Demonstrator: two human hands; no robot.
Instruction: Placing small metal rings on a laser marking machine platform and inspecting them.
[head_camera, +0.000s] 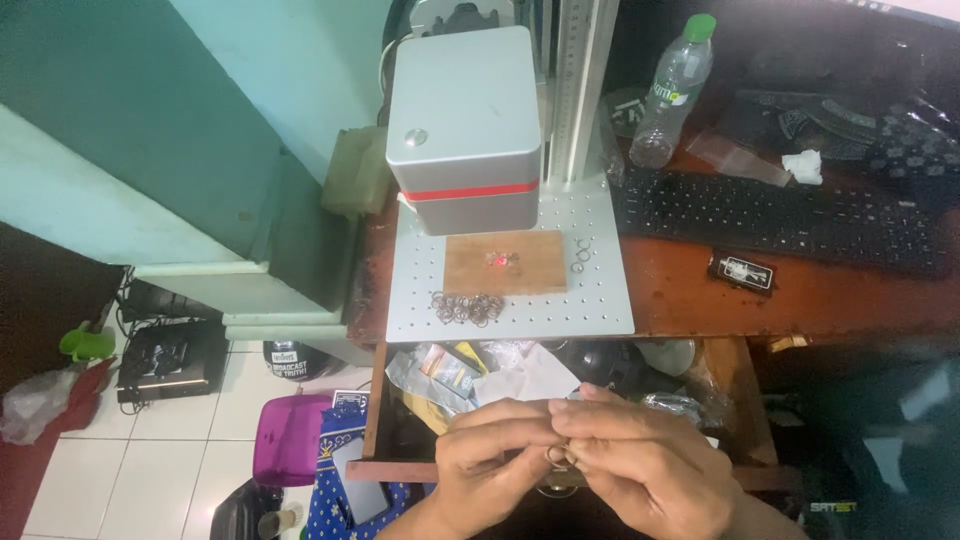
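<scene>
Both hands met low over the open drawer (400, 400): the left hand (490, 455) and the right hand (640, 460) pinched a small metal ring (556, 456) together between their fingertips. A heap of similar rings (468, 307) lay on the perforated grey plate (600, 300), just in front of the wooden block (505, 262) under the boxy grey machine head (465, 125).

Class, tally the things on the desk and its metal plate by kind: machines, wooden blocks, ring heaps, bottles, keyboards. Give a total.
Grey box machine: 1
Wooden block: 1
Heap of metal rings: 1 (rings too small to count)
Plastic bottle: 1
Black keyboard: 1
Total: 5
</scene>
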